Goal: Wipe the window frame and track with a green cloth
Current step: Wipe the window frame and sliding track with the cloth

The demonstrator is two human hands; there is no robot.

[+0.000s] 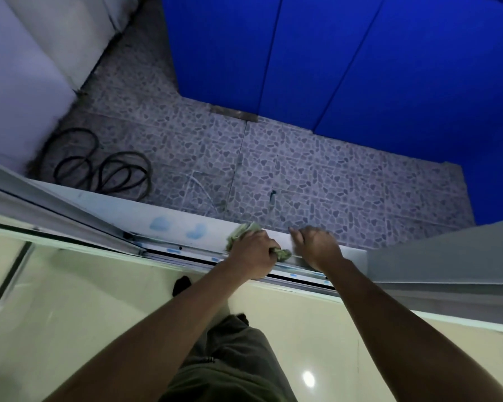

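Note:
A crumpled green cloth [241, 231] is bunched in my left hand [251, 250], which presses it onto the white window sill [128, 211] just above the track [186, 255]. Bits of the cloth stick out on both sides of the fist. My right hand [317, 246] rests on the sill's outer edge a little to the right, fingers curled over it, with nothing in it. The metal track runs diagonally from left to lower right and passes under both wrists. Blue smudges mark the sill and the track.
A sliding window sash [64, 219] sits at the left end of the track. Outside and below lie a pebble-pattern tiled floor [302, 175], coiled black cable [111, 169] and blue panels [360, 59]. A grey wall edge [447, 256] stands at right.

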